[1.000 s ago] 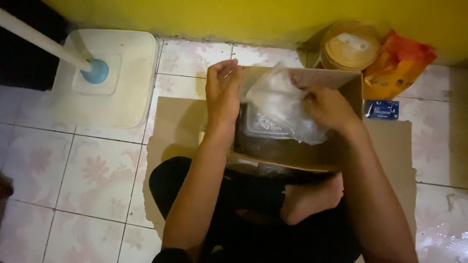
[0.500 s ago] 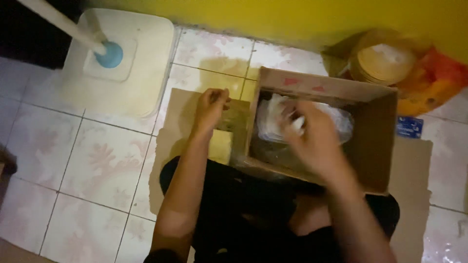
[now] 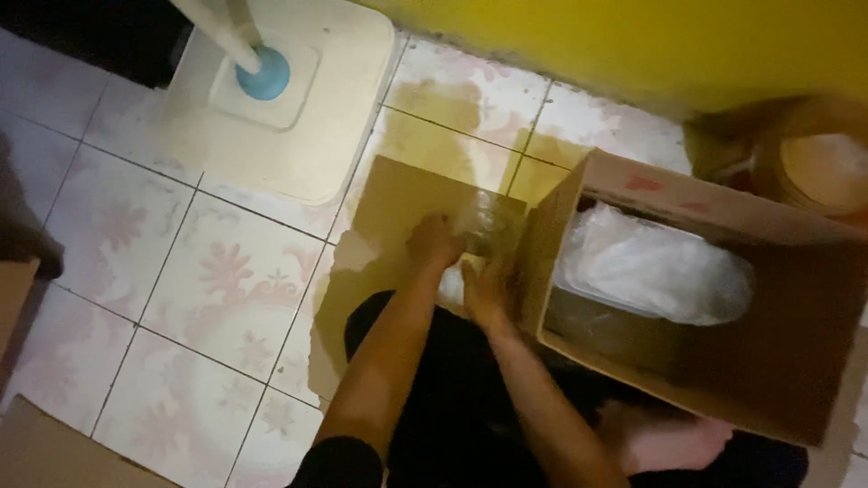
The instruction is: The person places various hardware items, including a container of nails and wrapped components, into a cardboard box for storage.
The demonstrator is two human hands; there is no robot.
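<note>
In the head view, our left hand (image 3: 434,242) and right hand (image 3: 485,291) meet on a small clear container (image 3: 484,228), which sits on the flattened cardboard sheet (image 3: 398,194) just outside the left wall of the open cardboard box (image 3: 633,185). The left hand's fingers curl around the container from nine o'clock; the right hand's fingers press up against it from six o'clock. The picture is blurred, so we cannot tell whether the fingertips pinch a lid or only cup the sides.

Inside the box, at three o'clock from our hands, lies a crumpled clear plastic bag (image 3: 655,267) over what looks like another container. At eleven o'clock stands a cream-coloured base (image 3: 316,99) with a blue collar (image 3: 264,74) on the patterned tiled floor (image 3: 199,271). A round tan object (image 3: 818,163) sits at two o'clock beside the yellow wall (image 3: 633,36).

We judge the grip uncertain: smooth plastic held low between two hands could slip or tip against the box wall, and the dim light makes a misjudged hold more likely.
</note>
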